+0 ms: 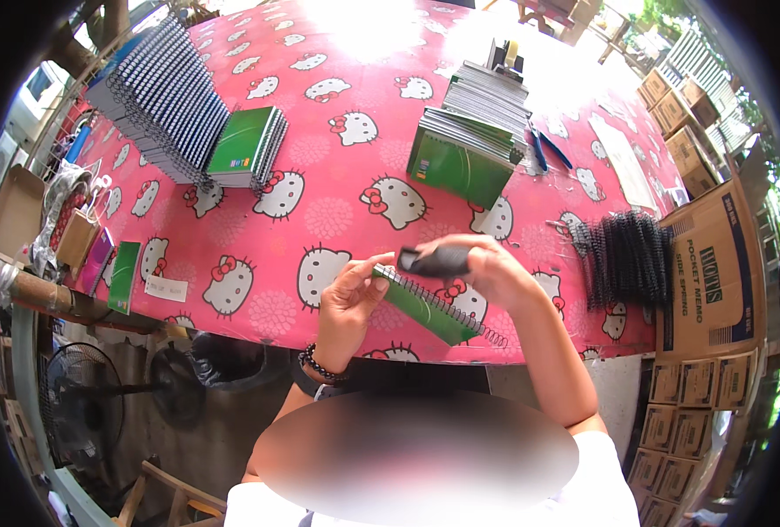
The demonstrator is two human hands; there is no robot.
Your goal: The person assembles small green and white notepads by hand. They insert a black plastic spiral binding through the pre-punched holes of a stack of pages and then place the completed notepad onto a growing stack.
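My left hand [348,294] pinches the upper left corner of a small green notebook [429,312] over the near edge of the table. A dark wire coil [442,306] runs along the notebook's upper edge, and its loose end sticks out past the right corner. Closed around a black hand tool [440,262], my right hand [488,268] is just above the coil, close to my left fingertips. The tool's exact kind is hard to make out, as my fingers cover part of it.
Tall stacked spiral notebooks [166,101] stand far left, beside a shorter green pile [247,145]. Another row of green notebooks [464,158] lies ahead, near blue-handled pliers [544,149]. Black coils [629,259] are heaped right, against a cardboard box [711,272]. A paper slip [166,289] lies left.
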